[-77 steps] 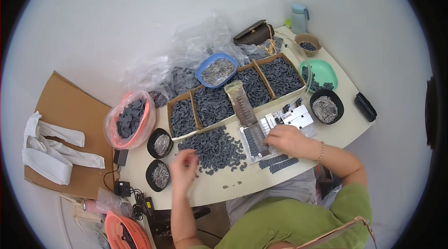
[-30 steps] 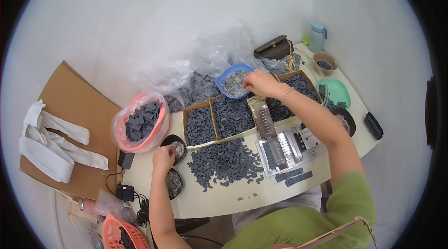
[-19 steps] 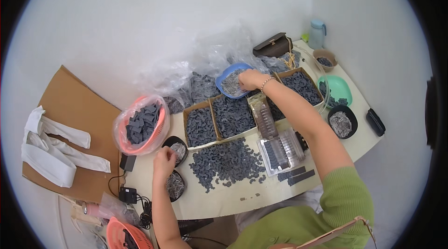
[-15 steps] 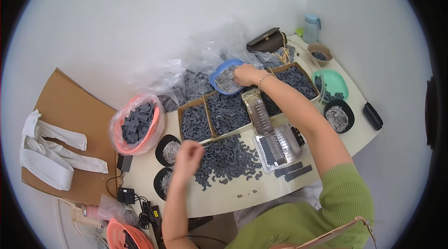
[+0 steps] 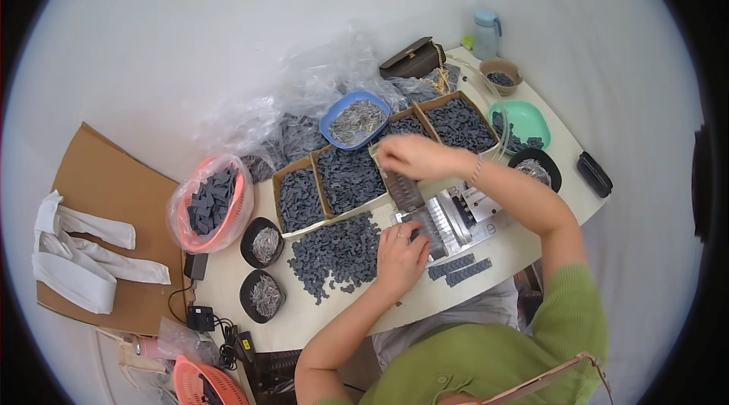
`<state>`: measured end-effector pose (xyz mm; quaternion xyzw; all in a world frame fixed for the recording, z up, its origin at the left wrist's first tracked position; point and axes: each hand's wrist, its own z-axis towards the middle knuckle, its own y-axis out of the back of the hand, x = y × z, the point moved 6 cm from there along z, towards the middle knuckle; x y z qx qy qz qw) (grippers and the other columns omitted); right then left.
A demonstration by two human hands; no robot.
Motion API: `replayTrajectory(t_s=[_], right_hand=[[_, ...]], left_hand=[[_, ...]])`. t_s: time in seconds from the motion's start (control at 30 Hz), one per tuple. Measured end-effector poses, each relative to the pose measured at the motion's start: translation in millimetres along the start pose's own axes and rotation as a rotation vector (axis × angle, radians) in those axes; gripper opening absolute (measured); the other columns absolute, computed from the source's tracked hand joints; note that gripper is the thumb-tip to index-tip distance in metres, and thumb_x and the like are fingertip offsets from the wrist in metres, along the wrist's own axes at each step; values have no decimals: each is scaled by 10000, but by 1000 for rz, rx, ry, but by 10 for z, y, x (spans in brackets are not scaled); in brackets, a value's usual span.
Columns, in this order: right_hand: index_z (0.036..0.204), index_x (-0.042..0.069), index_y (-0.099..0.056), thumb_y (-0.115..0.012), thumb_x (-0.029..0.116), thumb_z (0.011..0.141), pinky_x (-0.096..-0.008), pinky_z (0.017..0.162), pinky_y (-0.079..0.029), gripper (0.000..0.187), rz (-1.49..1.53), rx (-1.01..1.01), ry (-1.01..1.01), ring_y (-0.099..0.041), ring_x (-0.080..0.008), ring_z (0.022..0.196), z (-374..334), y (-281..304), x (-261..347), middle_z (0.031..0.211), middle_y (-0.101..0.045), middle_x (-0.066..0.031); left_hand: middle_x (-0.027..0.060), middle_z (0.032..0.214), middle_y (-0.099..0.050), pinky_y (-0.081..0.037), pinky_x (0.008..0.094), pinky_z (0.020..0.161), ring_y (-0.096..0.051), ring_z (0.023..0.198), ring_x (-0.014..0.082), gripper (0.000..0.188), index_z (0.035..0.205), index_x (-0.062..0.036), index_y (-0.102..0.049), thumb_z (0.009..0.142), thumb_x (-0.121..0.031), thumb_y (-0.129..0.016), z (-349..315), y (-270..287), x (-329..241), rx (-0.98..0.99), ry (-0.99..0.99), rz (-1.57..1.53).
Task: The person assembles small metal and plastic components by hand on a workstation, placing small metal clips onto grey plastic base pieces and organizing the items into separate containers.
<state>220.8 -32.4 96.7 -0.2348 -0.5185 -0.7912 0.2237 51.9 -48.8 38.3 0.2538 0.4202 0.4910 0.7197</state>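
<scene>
In front of me lies a metal fixture [image 5: 449, 220] with a ridged block and a hinged transparent cover [image 5: 405, 191] raised at its far left. My right hand [image 5: 419, 157], wearing a beaded bracelet, is closed at the upper end of that cover; what its fingertips hold is hidden. At the fixture's near left edge, my left hand [image 5: 401, 257] has its fingers curled together beside dark grey pieces. Whatever it pinches cannot be made out. A loose pile of small dark grey pieces [image 5: 334, 253] spreads left of the left hand. Two ridged grey strips [image 5: 461, 270] lie in front of the fixture.
Behind the fixture stands a divided cardboard tray [image 5: 326, 219] full of grey pieces, with a blue bowl [image 5: 325, 132] of metal pins beyond it. Black bowls [image 5: 244, 300] of pins sit left and right. A pink basket [image 5: 247, 204] and a green bowl [image 5: 541, 120] flank the work.
My right hand has left the blue bowl and come nearer to the raised cover. My left hand has moved right, from beside the black bowls to the fixture. The view has shifted slightly.
</scene>
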Motion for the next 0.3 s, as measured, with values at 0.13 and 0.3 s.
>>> replayTrajectory(t_s=[0.13,0.3], right_hand=[[874,35,-570,-583,161,878,-408,738,-486,126,-165,179,62,-602,-314,831,-614,-343,140,868,-586,-130],[911,51,-588,-596,137,843,-425,791,-505,110,-449,122,43,-623,-340,888,-892,-656,93,949,-620,-120]], left_hand=[[148,1205,-574,-407,404,947,-529,1118,327,365,1091,-63,-646,742,-144,-717,-133,-43,-61,72,-7,104],[179,1404,-451,-323,428,1084,-430,1296,357,661,1342,-101,-497,763,-323,-726,-309,-199,-28,159,56,227]])
